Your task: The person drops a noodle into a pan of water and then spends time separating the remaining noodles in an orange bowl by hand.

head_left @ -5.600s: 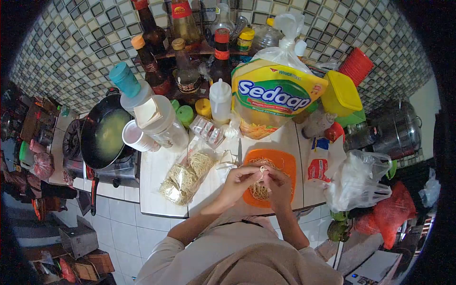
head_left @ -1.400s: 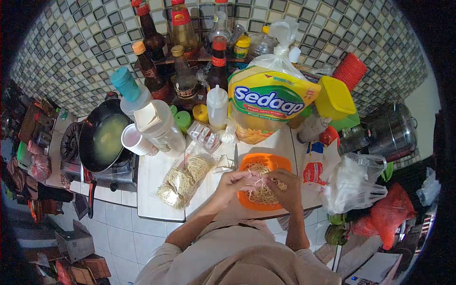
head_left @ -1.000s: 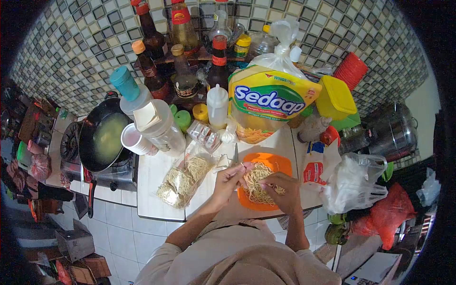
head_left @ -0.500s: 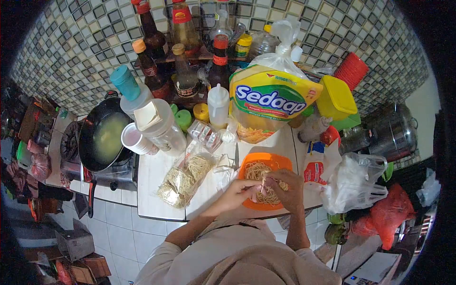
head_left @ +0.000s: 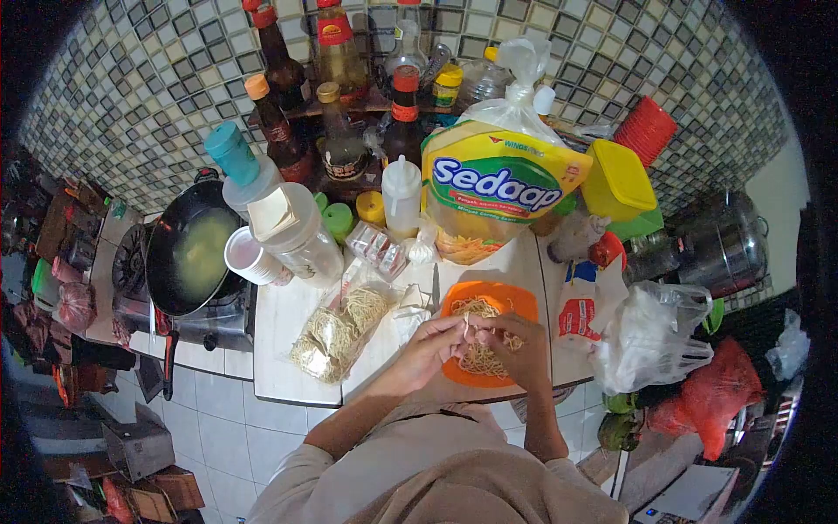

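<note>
Our white counter (head_left: 279, 354) carries an orange square plastic bowl (head_left: 504, 297), a clear plastic noodle packet (head_left: 339, 334) to its left, thin yellowish noodles (head_left: 483, 360) inside. Above the bowl, our left hand (head_left: 432, 344) and right hand (head_left: 526, 351), grips narrow, pinch a small whitish piece (head_left: 466, 324).

The person (head_left: 323, 485) wears one camera on the head. It faces forward and downward, near to the table (head_left: 275, 316).
</note>
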Tool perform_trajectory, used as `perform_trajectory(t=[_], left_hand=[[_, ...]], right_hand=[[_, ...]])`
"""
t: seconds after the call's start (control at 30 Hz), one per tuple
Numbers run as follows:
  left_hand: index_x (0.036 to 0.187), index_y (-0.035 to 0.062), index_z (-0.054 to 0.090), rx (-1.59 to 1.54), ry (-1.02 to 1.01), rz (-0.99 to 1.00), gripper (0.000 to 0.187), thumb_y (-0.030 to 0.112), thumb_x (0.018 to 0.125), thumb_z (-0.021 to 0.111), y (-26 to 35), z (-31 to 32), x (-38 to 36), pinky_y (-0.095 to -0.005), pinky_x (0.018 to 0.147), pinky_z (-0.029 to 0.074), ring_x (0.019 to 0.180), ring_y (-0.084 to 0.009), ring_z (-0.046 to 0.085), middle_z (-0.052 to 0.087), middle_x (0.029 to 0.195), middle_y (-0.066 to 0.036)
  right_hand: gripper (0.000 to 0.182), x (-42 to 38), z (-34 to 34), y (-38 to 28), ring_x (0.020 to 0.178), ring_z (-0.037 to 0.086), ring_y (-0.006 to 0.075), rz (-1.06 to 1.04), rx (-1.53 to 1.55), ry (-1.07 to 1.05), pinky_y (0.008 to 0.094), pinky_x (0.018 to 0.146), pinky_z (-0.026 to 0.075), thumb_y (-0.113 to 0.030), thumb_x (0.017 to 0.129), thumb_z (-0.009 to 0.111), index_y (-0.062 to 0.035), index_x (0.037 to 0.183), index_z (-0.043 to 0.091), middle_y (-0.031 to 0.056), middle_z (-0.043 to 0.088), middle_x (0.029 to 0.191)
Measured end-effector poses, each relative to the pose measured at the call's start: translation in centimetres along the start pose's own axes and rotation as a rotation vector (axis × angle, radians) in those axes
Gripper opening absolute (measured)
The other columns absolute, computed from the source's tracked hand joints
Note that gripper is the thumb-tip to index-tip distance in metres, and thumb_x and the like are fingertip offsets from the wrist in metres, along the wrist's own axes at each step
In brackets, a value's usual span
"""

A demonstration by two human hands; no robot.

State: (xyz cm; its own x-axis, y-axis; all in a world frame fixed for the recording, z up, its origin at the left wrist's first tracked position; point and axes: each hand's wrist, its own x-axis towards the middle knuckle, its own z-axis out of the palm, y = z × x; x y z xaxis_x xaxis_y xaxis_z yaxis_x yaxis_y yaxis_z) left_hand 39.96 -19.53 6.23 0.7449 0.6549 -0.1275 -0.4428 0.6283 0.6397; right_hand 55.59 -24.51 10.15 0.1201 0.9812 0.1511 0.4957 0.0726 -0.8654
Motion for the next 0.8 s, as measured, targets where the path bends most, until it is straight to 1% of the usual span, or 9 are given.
perform_trajectory(t=[0.03,0.13,0.2,0.3,0.43,0.53,0.63,0.73,0.8], left_hand=[[0.107,-0.0011,0.053,0.002,-0.003,0.001,0.029,0.018,0.086,0.047,-0.2,0.0,0.1,-0.022,0.063,0.037,0.065,-0.009,0.046,0.055,0.082,-0.003],[0.108,-0.0017,0.052,-0.032,0.086,0.035,0.03,0.018,0.086,0.048,-0.6,-0.1,0.3,-0.0207,0.064,0.037,0.065,-0.0076,0.045,0.056,0.084,-0.003],[0.107,-0.0022,0.053,0.155,0.117,0.109,0.029,0.017,0.086,0.049,-0.4,0.1,0.0,-0.0198,0.065,0.038,0.068,-0.0066,0.047,0.058,0.085,-0.003],[0.105,-0.0014,0.055,0.212,0.154,0.168,0.026,0.015,0.085,0.05,-0.7,0.1,0.0,-0.0193,0.065,0.038,0.069,-0.0063,0.047,0.059,0.085,-0.002],[0.103,-0.0003,0.057,0.254,0.131,0.185,0.024,0.013,0.086,0.049,-0.5,0.1,0.0,-0.0196,0.065,0.038,0.069,-0.0061,0.047,0.059,0.085,-0.002],[0.1,0.0012,0.059,0.274,0.182,0.197,0.023,0.016,0.086,0.05,-0.7,0.1,0.0,-0.0186,0.061,0.036,0.066,-0.005,0.044,0.059,0.079,0.0],[0.102,0.0011,0.058,0.275,0.152,0.186,0.023,0.014,0.086,0.049,-1.0,-0.4,0.0,-0.0205,0.065,0.037,0.069,-0.0063,0.046,0.059,0.084,-0.002],[0.101,0.0008,0.058,0.286,0.192,0.203,0.023,0.015,0.086,0.05,-1.3,-0.4,0.0,-0.0206,0.065,0.038,0.069,-0.0064,0.046,0.059,0.084,-0.002],[0.1,0.0008,0.059,0.336,0.229,0.292,0.021,0.013,0.085,0.051,-1.9,-0.8,0.3,-0.0212,0.066,0.039,0.071,-0.0072,0.049,0.059,0.084,-0.002]], right_hand=[[0.017,-0.2,0.4,0.5,0.06,0.055,0.0135,-0.002,-0.001,0.003,0.0244,0.055,0.044,-0.008,0.07,0.066,-0.0049,0.086,0.063,0.007,0.062,0.076],[0.017,-0.4,1.2,0.9,0.06,0.054,0.0125,-0.046,0.032,0.016,0.0243,0.054,0.044,-0.008,0.071,0.065,-0.0049,0.087,0.062,0.0066,0.062,0.076],[0.019,-0.3,1.3,-0.3,0.059,0.053,0.011,0.004,-0.038,0.001,0.0245,0.054,0.043,-0.009,0.072,0.064,-0.0051,0.09,0.061,0.0049,0.061,0.073],[0.022,-0.4,1.7,-0.2,0.059,0.052,0.0092,0.062,-0.01,0.004,0.0237,0.054,0.042,-0.009,0.072,0.064,-0.0065,0.094,0.061,0.0025,0.058,0.07],[0.023,-0.6,2.0,0.2,0.062,0.051,0.0082,0.064,0.034,-0.008,0.0231,0.054,0.042,-0.01,0.073,0.064,-0.0075,0.096,0.06,0.0016,0.055,0.07],[0.02,-0.6,2.3,0.2,0.064,0.051,0.0078,0.023,0.056,0.034,0.0229,0.055,0.042,-0.009,0.073,0.064,-0.0074,0.093,0.06,0.0028,0.057,0.074],[0.018,-0.5,2.4,0.2,0.064,0.051,0.0084,0.007,0.098,0.071,0.023,0.055,0.042,-0.009,0.073,0.064,-0.0069,0.091,0.061,0.0039,0.058,0.076],[0.016,-0.5,2.1,0.4,0.064,0.052,0.0096,-0.004,0.005,0.047,0.0232,0.055,0.042,-0.009,0.073,0.064,-0.0063,0.088,0.061,0.0043,0.06,0.077],[0.014,-0.6,2.0,0.1,0.064,0.055,0.0135,0.024,-0.033,0.029,0.0253,0.056,0.043,-0.009,0.072,0.065,-0.0061,0.085,0.061,0.0056,0.06,0.076]])
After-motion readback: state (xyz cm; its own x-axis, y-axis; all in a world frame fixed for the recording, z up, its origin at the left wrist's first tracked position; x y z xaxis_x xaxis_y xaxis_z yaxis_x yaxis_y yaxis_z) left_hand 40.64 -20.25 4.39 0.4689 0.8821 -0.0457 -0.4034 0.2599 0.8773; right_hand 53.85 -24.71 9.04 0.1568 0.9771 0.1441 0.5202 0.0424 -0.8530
